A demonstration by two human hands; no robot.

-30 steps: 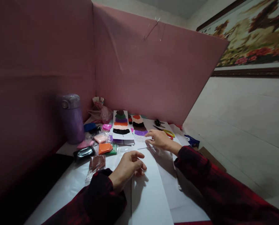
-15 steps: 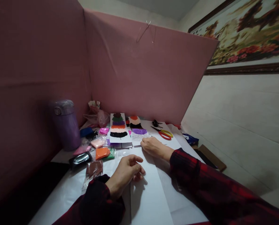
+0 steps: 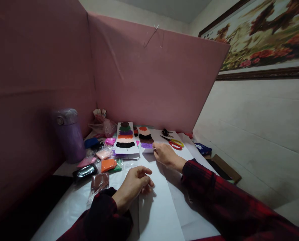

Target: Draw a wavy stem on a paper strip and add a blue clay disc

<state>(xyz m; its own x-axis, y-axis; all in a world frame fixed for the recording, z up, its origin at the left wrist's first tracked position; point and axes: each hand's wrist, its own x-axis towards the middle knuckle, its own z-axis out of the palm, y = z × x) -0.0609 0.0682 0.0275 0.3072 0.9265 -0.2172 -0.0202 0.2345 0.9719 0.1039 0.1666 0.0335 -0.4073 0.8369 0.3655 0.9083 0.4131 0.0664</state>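
My left hand (image 3: 133, 185) rests on a white paper sheet (image 3: 156, 214) in the middle of the table, its fingers loosely curled with nothing in them. My right hand (image 3: 164, 154) reaches forward, fingers pinched at the near edge of a white card (image 3: 146, 139) bearing orange, black and purple clay bands. Left of that card lies a second card (image 3: 125, 137) with several coloured clay bands.
A purple flask (image 3: 68, 134) stands at the left. Small bags of coloured clay (image 3: 106, 164) lie between the flask and the cards. Scissors with red and yellow handles (image 3: 175, 144) lie behind my right hand. A pink partition (image 3: 152, 80) walls the back and left.
My right hand has slid left and a little forward to the card's near edge. My left hand has stayed put. The view has shifted slightly.
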